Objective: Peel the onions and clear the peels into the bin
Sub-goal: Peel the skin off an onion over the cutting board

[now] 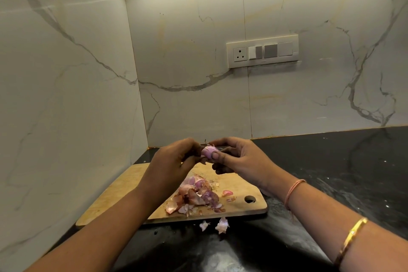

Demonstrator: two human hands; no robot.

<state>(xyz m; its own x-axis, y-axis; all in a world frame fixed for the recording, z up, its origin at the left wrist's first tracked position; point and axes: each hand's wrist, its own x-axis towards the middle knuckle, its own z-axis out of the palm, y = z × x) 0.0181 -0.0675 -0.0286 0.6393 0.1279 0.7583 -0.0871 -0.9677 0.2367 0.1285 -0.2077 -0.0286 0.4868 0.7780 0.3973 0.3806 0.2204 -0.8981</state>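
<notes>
Onion (208, 152) pinched btwn L hand (174, 161) & R hand (240, 159) over board (123, 187).

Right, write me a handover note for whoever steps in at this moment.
Left hand and right hand: both grip one small onion above the cutting board, its purple flesh partly bared.
Peels: heaped on the board; two scraps lie off it on the black counter.
Done: some peeling, judging by the heap.
Left: finish this onion, then gather all peels into the bin, which is not in view.
</notes>
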